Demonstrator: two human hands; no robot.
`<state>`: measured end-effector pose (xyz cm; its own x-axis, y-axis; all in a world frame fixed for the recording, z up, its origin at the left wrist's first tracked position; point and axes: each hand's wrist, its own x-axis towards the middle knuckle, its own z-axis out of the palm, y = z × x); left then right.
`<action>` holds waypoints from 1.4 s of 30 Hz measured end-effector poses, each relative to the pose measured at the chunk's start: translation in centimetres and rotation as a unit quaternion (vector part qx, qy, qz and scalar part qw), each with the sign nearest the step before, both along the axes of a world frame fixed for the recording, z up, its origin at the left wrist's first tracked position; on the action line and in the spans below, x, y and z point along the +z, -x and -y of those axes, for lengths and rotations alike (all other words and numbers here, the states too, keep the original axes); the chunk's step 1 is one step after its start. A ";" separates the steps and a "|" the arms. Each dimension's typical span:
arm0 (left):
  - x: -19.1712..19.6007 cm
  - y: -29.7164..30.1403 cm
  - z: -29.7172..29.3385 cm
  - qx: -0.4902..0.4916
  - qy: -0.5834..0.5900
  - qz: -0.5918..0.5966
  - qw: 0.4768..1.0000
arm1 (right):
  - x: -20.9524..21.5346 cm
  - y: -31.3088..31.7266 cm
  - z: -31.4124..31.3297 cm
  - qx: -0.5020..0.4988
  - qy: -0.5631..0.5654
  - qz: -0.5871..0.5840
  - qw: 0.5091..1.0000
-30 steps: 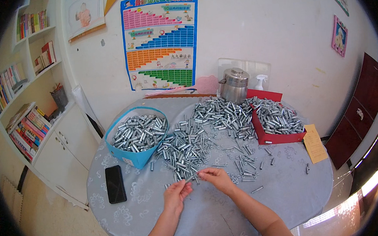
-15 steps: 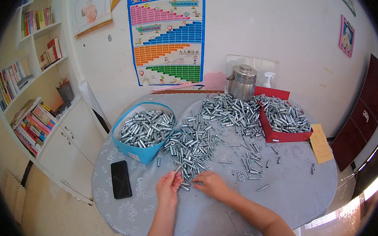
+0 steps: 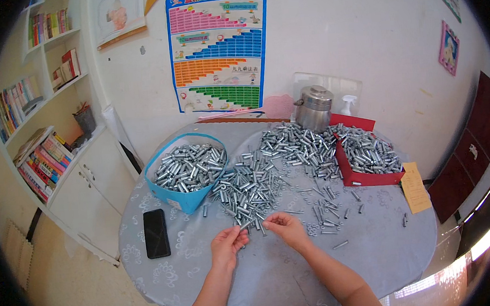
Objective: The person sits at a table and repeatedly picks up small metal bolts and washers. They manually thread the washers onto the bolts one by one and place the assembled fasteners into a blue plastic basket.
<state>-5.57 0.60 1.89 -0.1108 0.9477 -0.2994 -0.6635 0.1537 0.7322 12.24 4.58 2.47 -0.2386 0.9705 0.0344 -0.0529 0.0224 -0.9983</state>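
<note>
My left hand and right hand each pinch a small metal piece beside the big shiny pile.

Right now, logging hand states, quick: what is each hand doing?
Left hand: pinched shut on a small metal sleeve.
Right hand: fingers closed; contents cannot be told.

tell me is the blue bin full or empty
Full: the blue bin is heaped to its rim with silver metal sleeves.

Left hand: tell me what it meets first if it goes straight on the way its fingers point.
Probably the loose heap of small silver metal cylinders on the table, just beyond the left hand; depth is uncertain.
</note>
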 end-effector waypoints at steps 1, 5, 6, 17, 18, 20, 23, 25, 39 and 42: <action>-0.1 -0.1 0.0 -0.009 0.003 -0.005 1.000 | 0.4 -0.3 -0.2 0.009 -0.002 -0.020 1.000; 0.1 -0.6 0.4 -0.045 0.007 -0.017 0.999 | 1.5 -0.4 0.2 0.031 -0.004 -0.060 0.998; 0.1 -0.6 0.4 -0.059 0.007 -0.014 0.998 | 1.5 -0.4 0.2 0.029 0.005 -0.050 0.998; -0.8 -0.5 0.3 -0.126 0.020 0.029 0.991 | 1.6 -0.4 0.5 0.021 0.034 -0.006 0.999; -0.9 -0.5 0.2 -0.123 0.020 0.033 0.992 | 0.9 -0.6 0.2 -0.001 0.024 0.019 1.000; -0.9 -0.5 0.2 -0.112 0.015 0.038 0.993 | -1.0 -1.1 -0.6 -0.045 0.006 0.068 0.997; -0.8 -0.4 0.2 -0.087 0.010 0.041 0.995 | 0.0 -1.7 -0.4 -0.067 -0.147 0.360 0.919; -0.6 -0.4 0.2 -0.080 0.014 0.039 0.996 | -0.5 -1.4 -0.1 -0.076 -0.185 0.395 0.897; -0.7 -0.7 0.2 -0.078 0.020 0.021 0.997 | 0.2 -1.6 0.4 -0.045 -0.074 0.130 0.988; -0.8 -1.0 0.2 -0.082 0.024 0.012 0.996 | 0.1 -2.0 0.7 -0.021 -0.111 0.084 0.990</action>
<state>-4.61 0.39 1.10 0.0513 0.9369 -0.3459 -0.6439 0.2957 0.7057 14.25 3.92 2.52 -0.2183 0.9527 0.2113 0.1191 0.2409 -0.9632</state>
